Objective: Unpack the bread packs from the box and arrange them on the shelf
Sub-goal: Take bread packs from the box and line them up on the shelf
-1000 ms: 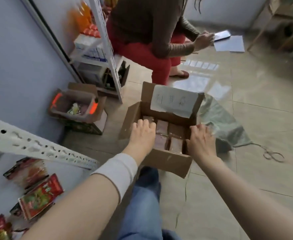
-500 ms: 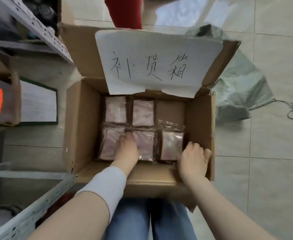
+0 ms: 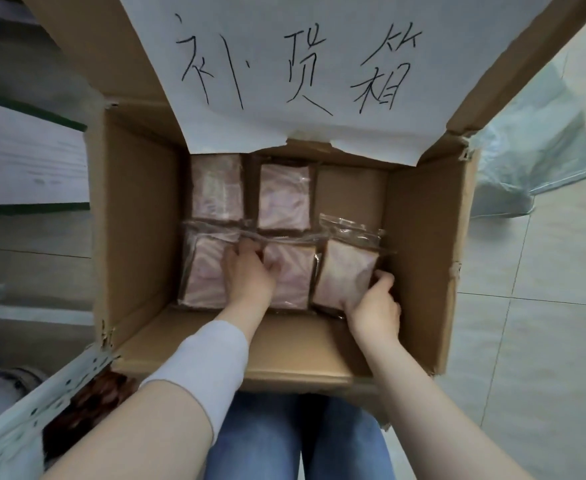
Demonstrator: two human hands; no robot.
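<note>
Both hands down in the box, each taking hold of a bread pack.

The right hand (image 3: 374, 303) clamps the near corner of the tilted clear-wrapped pinkish bread pack (image 3: 348, 271) — tilted, I judge, because it is being levered up; the left hand (image 3: 248, 275) curls its fingers between two front packs (image 3: 293, 275), grip not clear. All packs lie in the open brown cardboard box (image 3: 139, 209); its paper-labelled flap (image 3: 302, 64) overhangs the back row, and the white perforated shelf rail (image 3: 25, 420) waits at left.
</note>
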